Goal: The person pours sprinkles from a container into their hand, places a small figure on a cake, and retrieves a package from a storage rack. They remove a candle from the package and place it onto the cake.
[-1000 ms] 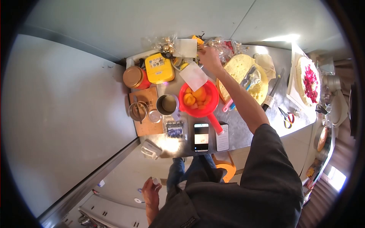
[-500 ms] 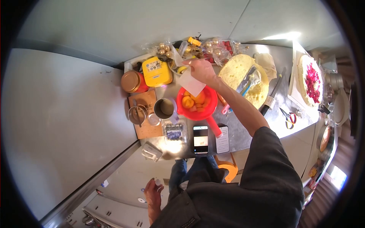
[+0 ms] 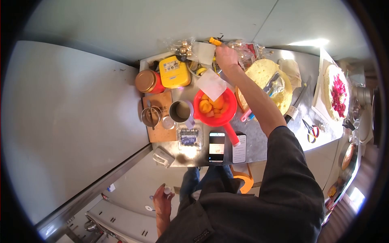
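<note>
My right hand (image 3: 227, 57) reaches to the back of the table, over bagged decorations and next to a yellow piece (image 3: 215, 41). Its fingers point away and are mostly hidden. Just left of it, a white paper sheet (image 3: 204, 52) stands up, and another white sheet (image 3: 211, 85) overlaps the back rim of a red strainer (image 3: 230, 131) with cut orange fruit (image 3: 210, 107). My left hand (image 3: 163, 200) hangs low beside the table, its fingers closed on a small white round piece (image 3: 167, 190).
Right of the strainer lies a round sponge cake layer (image 3: 259, 73) with a spatula (image 3: 270, 83). A knife (image 3: 291, 112), scissors (image 3: 311, 131) and a topped cake (image 3: 336, 91) are further right. Phones (image 3: 216, 148), blueberries (image 3: 189, 138), a mug (image 3: 180, 110) and a yellow box (image 3: 174, 73) surround the strainer.
My right hand has let go of the white sheet over the strainer and moved back and right toward the bagged decorations. The left hand still holds the small white piece.
</note>
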